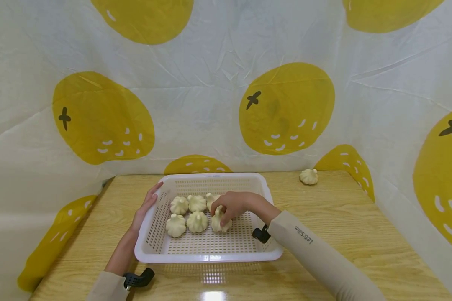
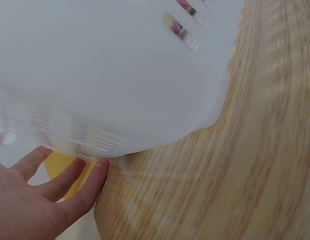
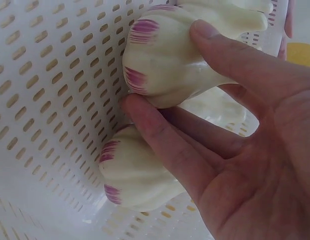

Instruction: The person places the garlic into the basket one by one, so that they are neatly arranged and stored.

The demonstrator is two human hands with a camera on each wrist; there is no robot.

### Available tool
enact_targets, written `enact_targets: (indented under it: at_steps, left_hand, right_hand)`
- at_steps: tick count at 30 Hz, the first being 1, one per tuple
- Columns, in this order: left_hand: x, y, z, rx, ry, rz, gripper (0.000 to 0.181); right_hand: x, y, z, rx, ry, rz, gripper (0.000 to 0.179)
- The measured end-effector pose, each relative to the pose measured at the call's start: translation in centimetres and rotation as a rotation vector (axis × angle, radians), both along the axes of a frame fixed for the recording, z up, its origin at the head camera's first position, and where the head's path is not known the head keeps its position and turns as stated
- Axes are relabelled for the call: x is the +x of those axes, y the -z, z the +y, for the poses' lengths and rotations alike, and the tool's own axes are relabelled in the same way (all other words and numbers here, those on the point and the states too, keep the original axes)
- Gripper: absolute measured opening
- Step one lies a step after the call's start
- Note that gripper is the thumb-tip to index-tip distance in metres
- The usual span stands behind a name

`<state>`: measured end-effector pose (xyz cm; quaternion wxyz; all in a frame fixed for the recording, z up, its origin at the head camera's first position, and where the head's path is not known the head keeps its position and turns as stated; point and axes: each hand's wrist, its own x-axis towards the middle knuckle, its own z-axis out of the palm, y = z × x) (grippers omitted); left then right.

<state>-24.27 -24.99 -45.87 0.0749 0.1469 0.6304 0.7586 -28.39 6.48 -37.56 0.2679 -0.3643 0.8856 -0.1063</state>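
Observation:
A white plastic basket (image 1: 245, 258) with slotted walls stands on the wooden table. Inside it, several pale garlic bulbs (image 1: 175, 225) sit in two rows, their stems mostly pointing up. My right hand (image 1: 233, 205) reaches into the basket and pinches the front-row garlic bulb (image 1: 216, 225) on the right between thumb and fingers. Purple streaks mark that garlic bulb (image 3: 162, 55) in the right wrist view, with another garlic bulb (image 3: 139, 172) below the fingers. My left hand (image 1: 145, 209) lies along the basket's left outer side, its fingers (image 2: 89, 185) extended against the wall.
One more garlic bulb (image 1: 309, 177) sits outside the basket, at the table's back right. Behind the table (image 1: 324, 217) hangs a white cloth (image 1: 196, 113) printed with yellow fruit, which also runs along both sides.

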Motion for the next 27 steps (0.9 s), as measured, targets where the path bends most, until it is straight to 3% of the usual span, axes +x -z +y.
enact_targets:
  at_steps: [27]
  left_hand:
    - [0.04,-0.15,0.0,0.004,0.004,0.001,0.054]
  right_hand:
    - [-0.04,-0.02,0.18,-0.062,0.023,-0.118,0.033]
